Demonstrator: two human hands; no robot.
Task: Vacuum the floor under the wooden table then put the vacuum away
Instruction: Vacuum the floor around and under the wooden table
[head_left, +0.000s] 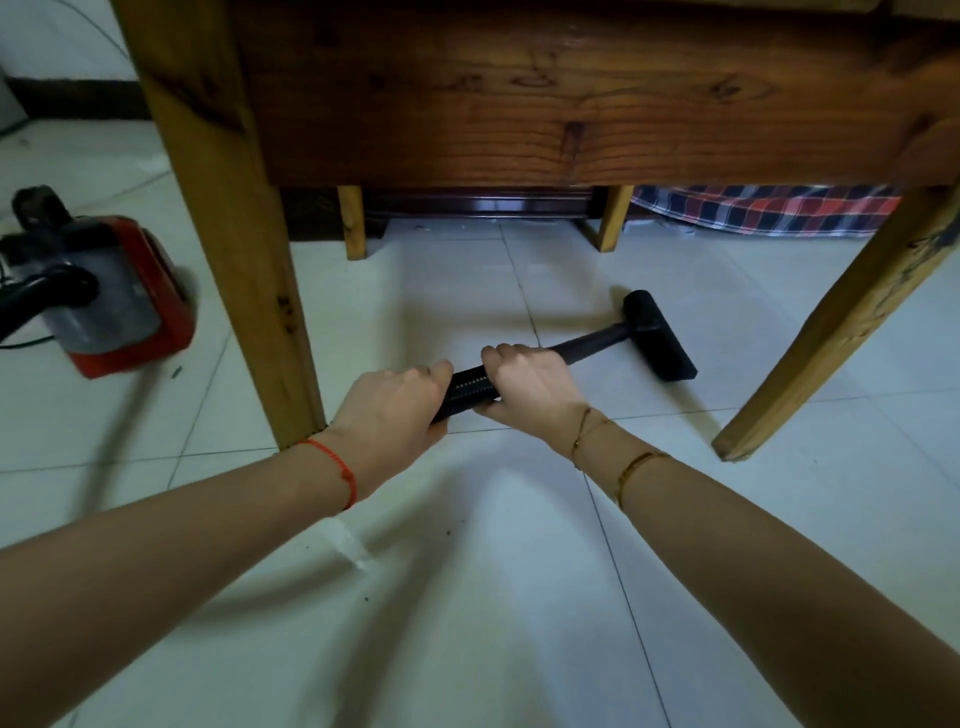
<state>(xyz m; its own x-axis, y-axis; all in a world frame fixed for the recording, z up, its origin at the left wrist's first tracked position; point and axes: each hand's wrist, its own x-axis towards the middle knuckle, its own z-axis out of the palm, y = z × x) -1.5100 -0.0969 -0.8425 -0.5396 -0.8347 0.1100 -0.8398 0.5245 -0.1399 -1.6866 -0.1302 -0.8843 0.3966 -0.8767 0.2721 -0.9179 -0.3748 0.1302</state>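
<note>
The vacuum (104, 291) sits left, outside the table (519, 104) leg, leaving room beneath. The left hand (389, 410) wraps the ribbed hose (467, 387); the right hand (524, 382) curls round the wand (587, 340), steering. The nozzle (657, 335) lies flat on the floor (467, 597) under the table, probably mid-sweep.

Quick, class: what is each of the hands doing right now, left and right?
Left hand: closed around the ribbed black vacuum hose.
Right hand: closed around the same vacuum hose where it meets the black wand, nearer the floor nozzle.
</note>
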